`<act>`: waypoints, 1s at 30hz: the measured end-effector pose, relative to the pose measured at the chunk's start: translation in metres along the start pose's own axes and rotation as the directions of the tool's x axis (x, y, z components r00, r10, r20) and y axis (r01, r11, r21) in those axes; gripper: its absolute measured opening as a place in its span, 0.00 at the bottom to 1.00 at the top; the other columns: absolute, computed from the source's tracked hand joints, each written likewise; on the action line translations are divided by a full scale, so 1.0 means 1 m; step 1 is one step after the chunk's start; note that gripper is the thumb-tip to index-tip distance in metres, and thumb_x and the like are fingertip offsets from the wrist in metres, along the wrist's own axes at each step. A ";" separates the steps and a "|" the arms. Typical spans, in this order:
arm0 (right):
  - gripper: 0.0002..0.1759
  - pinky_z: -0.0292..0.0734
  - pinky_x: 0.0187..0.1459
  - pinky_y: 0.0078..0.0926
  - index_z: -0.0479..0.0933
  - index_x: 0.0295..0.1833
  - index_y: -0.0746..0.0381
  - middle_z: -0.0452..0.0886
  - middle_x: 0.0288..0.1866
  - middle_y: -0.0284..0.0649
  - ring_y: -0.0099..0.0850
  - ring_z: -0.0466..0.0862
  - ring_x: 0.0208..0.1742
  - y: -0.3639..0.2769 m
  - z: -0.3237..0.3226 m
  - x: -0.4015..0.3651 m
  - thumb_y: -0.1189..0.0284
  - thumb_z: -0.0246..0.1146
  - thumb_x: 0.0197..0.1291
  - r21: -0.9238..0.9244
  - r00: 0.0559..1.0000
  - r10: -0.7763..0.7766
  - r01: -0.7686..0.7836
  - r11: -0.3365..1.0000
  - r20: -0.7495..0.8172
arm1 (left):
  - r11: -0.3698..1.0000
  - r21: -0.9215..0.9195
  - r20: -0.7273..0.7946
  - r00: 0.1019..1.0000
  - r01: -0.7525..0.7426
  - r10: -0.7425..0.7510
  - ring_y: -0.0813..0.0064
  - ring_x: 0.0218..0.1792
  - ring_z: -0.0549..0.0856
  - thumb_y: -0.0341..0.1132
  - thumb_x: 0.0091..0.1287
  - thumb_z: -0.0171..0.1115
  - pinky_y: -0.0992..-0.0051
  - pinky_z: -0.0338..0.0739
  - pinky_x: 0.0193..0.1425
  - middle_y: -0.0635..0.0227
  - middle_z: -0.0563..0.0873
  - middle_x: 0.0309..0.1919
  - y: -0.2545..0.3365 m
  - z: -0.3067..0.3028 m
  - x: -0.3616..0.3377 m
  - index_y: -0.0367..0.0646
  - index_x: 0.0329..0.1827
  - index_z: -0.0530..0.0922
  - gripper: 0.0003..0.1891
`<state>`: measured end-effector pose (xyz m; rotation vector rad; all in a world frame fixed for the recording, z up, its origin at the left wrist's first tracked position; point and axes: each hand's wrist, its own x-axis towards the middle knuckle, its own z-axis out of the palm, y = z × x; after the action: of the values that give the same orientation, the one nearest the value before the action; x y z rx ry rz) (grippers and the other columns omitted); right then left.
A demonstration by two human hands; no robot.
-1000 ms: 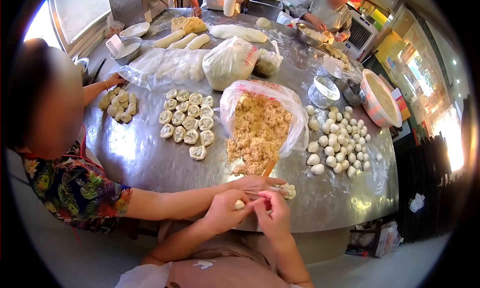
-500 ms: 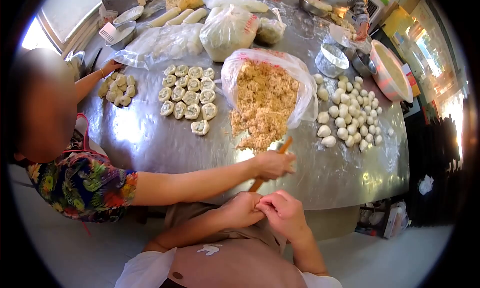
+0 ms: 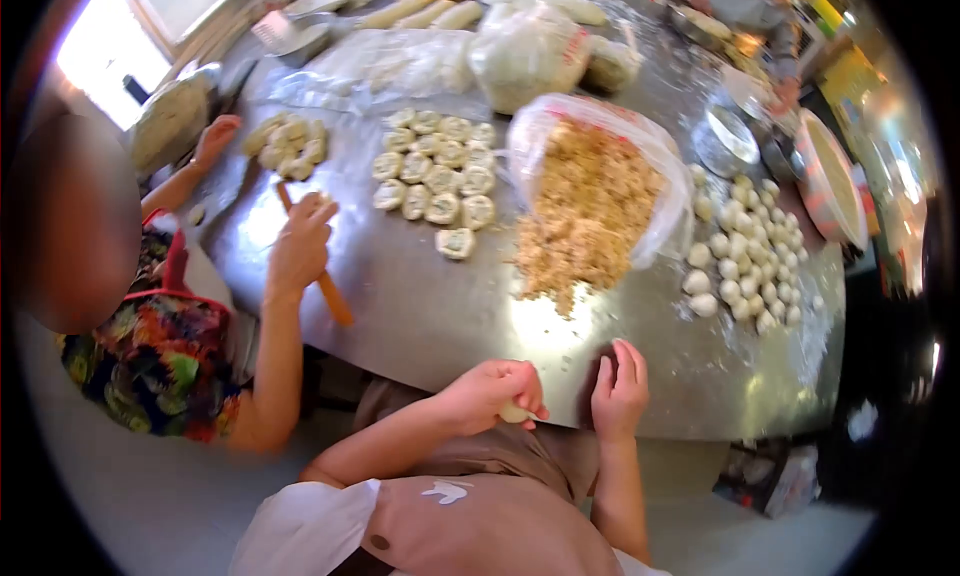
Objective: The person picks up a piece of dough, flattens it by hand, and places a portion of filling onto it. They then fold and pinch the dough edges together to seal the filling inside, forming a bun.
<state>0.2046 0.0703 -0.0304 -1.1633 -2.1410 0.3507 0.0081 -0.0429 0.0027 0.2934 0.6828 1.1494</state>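
A: Where's the dough piece at this point?

B: The dough piece [image 3: 514, 413] is in the left hand [image 3: 493, 392], at the near edge of the steel table [image 3: 400, 316].

A: And what has just changed?

B: The hands have parted. Half a second ago the fingers of both met in a pinch; now the right hand [image 3: 620, 388] is off to the side, by the same edge. The neighbour's hand [image 3: 303, 238] has swung away too: it was reaching across in front, and now it's over on the left with a wooden stick [image 3: 334, 300].

A: What does that mean for the work?

B: I'd take it as a break in the two-handed pinching, with one hand keeping the piece. How far the shaping has got, I can't tell; fingers cover most of it.

A: How does it sit in the grip?

B: The left fingers curl round it, and a pale bit shows below them, on the side towards the right hand. That right hand has its fingers straight and its thumb apart, with nothing visible in it.

A: And further out?

B: Ahead, crumbly filling [image 3: 585, 211] spills from a plastic bag [image 3: 680, 208]. Shaped buns [image 3: 442, 208] stand in rows to its left, and dough balls [image 3: 740, 244] are heaped to its right. Cut dough pieces [image 3: 295, 148] lie near the stick.
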 end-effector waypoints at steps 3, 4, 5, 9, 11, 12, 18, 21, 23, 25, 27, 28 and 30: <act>0.23 0.63 0.68 0.43 0.70 0.62 0.68 0.71 0.65 0.54 0.52 0.69 0.67 0.012 0.015 -0.011 0.75 0.59 0.61 -0.244 0.984 -0.007 0.051 0.968 0.178 | 0.998 -0.051 -0.113 0.993 -0.048 0.042 0.70 0.26 0.79 0.56 0.76 0.42 0.71 0.76 0.30 0.68 0.72 0.19 -0.004 0.000 0.004 0.45 0.17 0.64 0.30; 0.24 0.61 0.69 0.42 0.69 0.63 0.69 0.70 0.67 0.54 0.52 0.67 0.69 0.013 0.016 -0.012 0.74 0.58 0.62 -0.252 0.977 0.006 0.049 0.967 0.213 | 0.997 -0.061 -0.128 0.991 -0.056 0.048 0.70 0.25 0.78 0.56 0.76 0.42 0.71 0.75 0.29 0.69 0.71 0.17 -0.003 -0.001 0.002 0.45 0.16 0.63 0.31; 0.24 0.61 0.69 0.43 0.69 0.63 0.69 0.69 0.67 0.54 0.52 0.66 0.69 0.007 0.015 -0.014 0.74 0.58 0.63 -0.163 0.985 0.029 -0.001 0.987 0.170 | 0.996 -0.057 -0.147 0.987 -0.075 0.066 0.69 0.25 0.78 0.57 0.76 0.42 0.70 0.74 0.30 0.68 0.71 0.18 -0.003 -0.002 0.001 0.45 0.16 0.63 0.31; 0.23 0.63 0.68 0.43 0.68 0.63 0.70 0.67 0.69 0.55 0.51 0.67 0.70 -0.014 0.005 -0.002 0.73 0.57 0.64 0.046 0.997 0.071 -0.073 0.996 0.033 | 0.989 0.008 -0.265 0.953 -0.148 0.144 0.68 0.25 0.77 0.57 0.75 0.43 0.68 0.74 0.31 0.66 0.70 0.18 0.007 -0.005 0.005 0.45 0.15 0.62 0.31; 0.22 0.64 0.67 0.37 0.67 0.66 0.69 0.68 0.69 0.50 0.44 0.70 0.68 -0.026 0.003 0.000 0.70 0.52 0.70 0.074 0.999 0.028 -0.032 0.997 0.043 | 0.982 0.055 -0.354 0.916 -0.182 0.189 0.68 0.27 0.79 0.56 0.76 0.43 0.68 0.74 0.35 0.67 0.70 0.18 0.016 -0.006 0.007 0.46 0.15 0.62 0.31; 0.22 0.65 0.66 0.38 0.68 0.65 0.69 0.69 0.67 0.51 0.44 0.71 0.66 -0.033 0.004 0.001 0.70 0.54 0.69 0.175 0.994 0.053 -0.070 0.982 0.100 | 0.977 0.070 -0.393 0.894 -0.203 0.214 0.68 0.29 0.80 0.56 0.76 0.42 0.69 0.75 0.39 0.68 0.71 0.19 0.021 -0.006 0.009 0.46 0.15 0.63 0.31; 0.28 0.66 0.64 0.31 0.62 0.68 0.67 0.71 0.64 0.44 0.35 0.72 0.64 -0.102 0.035 0.004 0.61 0.54 0.71 0.625 0.893 -0.049 -0.274 0.731 0.448 | 0.822 0.145 -0.387 0.734 -0.550 0.559 0.69 0.51 0.78 0.54 0.78 0.37 0.70 0.67 0.66 0.65 0.80 0.37 0.015 -0.005 0.030 0.43 0.27 0.73 0.27; 0.23 0.72 0.46 0.19 0.67 0.62 0.65 0.76 0.52 0.38 0.23 0.76 0.47 -0.103 0.038 0.012 0.57 0.48 0.74 0.719 0.890 0.096 -0.420 0.554 0.446 | 0.876 -0.268 -0.073 0.915 -0.401 0.397 0.71 0.58 0.76 0.49 0.79 0.39 0.71 0.71 0.62 0.62 0.76 0.59 0.013 -0.010 0.022 0.42 0.62 0.72 0.23; 0.26 0.64 0.30 0.14 0.71 0.54 0.62 0.75 0.38 0.28 0.14 0.70 0.31 -0.099 0.032 0.018 0.50 0.43 0.75 0.747 0.831 0.129 -0.545 0.381 0.541 | 0.834 0.037 -0.122 0.826 -0.550 0.550 0.73 0.58 0.76 0.45 0.78 0.41 0.72 0.74 0.59 0.63 0.75 0.61 0.026 -0.002 0.010 0.42 0.66 0.69 0.21; 0.27 0.62 0.29 0.13 0.72 0.53 0.61 0.73 0.35 0.26 0.13 0.68 0.29 -0.102 0.031 0.017 0.48 0.42 0.74 0.629 0.770 0.115 -0.589 0.508 0.627 | 0.810 0.250 -0.131 0.810 -0.531 0.571 0.74 0.54 0.78 0.40 0.78 0.43 0.73 0.76 0.56 0.65 0.79 0.54 0.024 0.001 0.009 0.41 0.60 0.72 0.17; 0.27 0.75 0.39 0.24 0.71 0.58 0.64 0.80 0.43 0.36 0.28 0.80 0.41 -0.086 0.041 -0.002 0.51 0.43 0.75 0.594 0.754 0.116 -0.593 0.544 0.646 | 0.813 0.374 -0.142 0.838 -0.447 0.526 0.73 0.49 0.81 0.37 0.77 0.44 0.73 0.76 0.54 0.67 0.84 0.42 0.011 -0.007 0.018 0.39 0.48 0.79 0.15; 0.27 0.75 0.40 0.25 0.70 0.58 0.64 0.80 0.43 0.36 0.29 0.80 0.41 -0.081 0.044 -0.007 0.51 0.43 0.75 0.610 0.785 0.097 -0.546 0.574 0.612 | 0.788 0.438 -0.137 0.834 -0.432 0.534 0.73 0.48 0.82 0.37 0.77 0.44 0.73 0.76 0.54 0.68 0.85 0.37 0.012 -0.004 0.021 0.38 0.43 0.81 0.17; 0.25 0.75 0.40 0.25 0.70 0.59 0.64 0.80 0.42 0.37 0.28 0.80 0.40 -0.082 0.042 -0.008 0.53 0.45 0.75 0.618 0.796 0.101 -0.536 0.575 0.597 | 0.774 0.383 -0.141 0.797 -0.504 0.588 0.72 0.47 0.83 0.36 0.77 0.43 0.70 0.73 0.60 0.67 0.85 0.31 0.011 0.001 0.023 0.37 0.33 0.81 0.20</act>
<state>0.1273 0.0201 -0.0223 -0.9798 -1.7630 1.7493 0.0060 -0.0176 0.0014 0.6743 1.0645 1.6577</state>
